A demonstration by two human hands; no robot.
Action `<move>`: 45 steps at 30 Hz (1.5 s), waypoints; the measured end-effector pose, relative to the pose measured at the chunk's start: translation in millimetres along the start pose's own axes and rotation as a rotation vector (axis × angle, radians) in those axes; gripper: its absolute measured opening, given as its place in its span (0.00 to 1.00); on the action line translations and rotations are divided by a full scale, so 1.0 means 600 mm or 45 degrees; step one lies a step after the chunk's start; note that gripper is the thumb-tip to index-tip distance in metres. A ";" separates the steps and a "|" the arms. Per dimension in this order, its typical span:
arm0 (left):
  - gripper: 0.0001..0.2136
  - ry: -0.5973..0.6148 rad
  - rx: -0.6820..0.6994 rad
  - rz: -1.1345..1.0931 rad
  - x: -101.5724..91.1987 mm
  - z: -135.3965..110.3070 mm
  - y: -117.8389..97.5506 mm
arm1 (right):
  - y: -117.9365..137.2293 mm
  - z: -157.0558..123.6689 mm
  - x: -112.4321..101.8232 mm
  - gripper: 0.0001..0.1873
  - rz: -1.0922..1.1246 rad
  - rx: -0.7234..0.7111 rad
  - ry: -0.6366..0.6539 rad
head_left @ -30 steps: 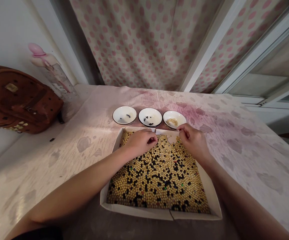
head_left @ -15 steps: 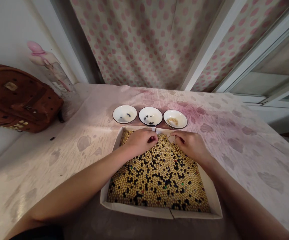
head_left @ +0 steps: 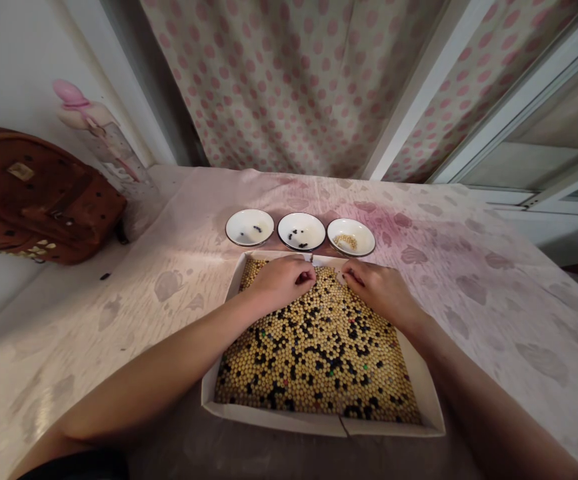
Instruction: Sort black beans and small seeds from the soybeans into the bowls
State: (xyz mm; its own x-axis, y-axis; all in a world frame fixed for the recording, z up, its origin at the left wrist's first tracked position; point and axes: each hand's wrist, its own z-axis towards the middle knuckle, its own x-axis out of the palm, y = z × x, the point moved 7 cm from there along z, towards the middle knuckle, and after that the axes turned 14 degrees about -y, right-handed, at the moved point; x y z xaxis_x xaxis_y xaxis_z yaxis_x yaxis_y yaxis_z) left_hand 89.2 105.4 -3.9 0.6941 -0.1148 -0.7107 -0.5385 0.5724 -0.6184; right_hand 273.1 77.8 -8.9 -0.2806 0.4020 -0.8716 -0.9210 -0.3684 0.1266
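Note:
A shallow white cardboard box (head_left: pixel 209 393) holds a layer of small round beads (head_left: pixel 313 360), mostly yellow, with many black ones and a few green and red. Over the far left part of the box, my left hand (head_left: pixel 283 280) is curled closed, its fingertips by the beads. My right hand (head_left: pixel 381 285) is at the far right part, thumb and forefinger pinched together near a small bare patch of the box floor (head_left: pixel 341 277). What either hand holds, if anything, is too small to make out.
Behind the box stand three white dark-rimmed bowls: a left bowl (head_left: pixel 249 220) and a middle bowl (head_left: pixel 309 223) with a few dark beads, and a right bowl (head_left: pixel 356 230) with yellow ones. A brown backpack (head_left: pixel 43 193) and a pink-topped clear bottle (head_left: pixel 106 143) are at the left.
My right thumb and forefinger have drawn closer together and the hand has shifted very slightly. My left hand stays in place.

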 end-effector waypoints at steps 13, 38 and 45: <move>0.05 -0.003 -0.018 0.005 -0.001 0.001 -0.002 | -0.002 -0.005 -0.002 0.12 -0.006 -0.007 -0.002; 0.05 -0.023 -0.009 0.001 -0.003 0.001 -0.002 | -0.012 -0.010 -0.004 0.08 0.187 0.128 0.049; 0.05 -0.008 -0.021 0.001 -0.001 0.002 -0.002 | -0.010 -0.008 0.000 0.09 0.177 0.124 0.074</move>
State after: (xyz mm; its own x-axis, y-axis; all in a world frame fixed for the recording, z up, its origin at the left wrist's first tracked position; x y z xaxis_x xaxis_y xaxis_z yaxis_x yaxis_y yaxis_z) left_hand 89.6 105.8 -2.4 0.6967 -0.1097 -0.7089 -0.5464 0.5592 -0.6235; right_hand 280.0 76.0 -12.2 -0.3935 0.3026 -0.8681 -0.8971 -0.3327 0.2907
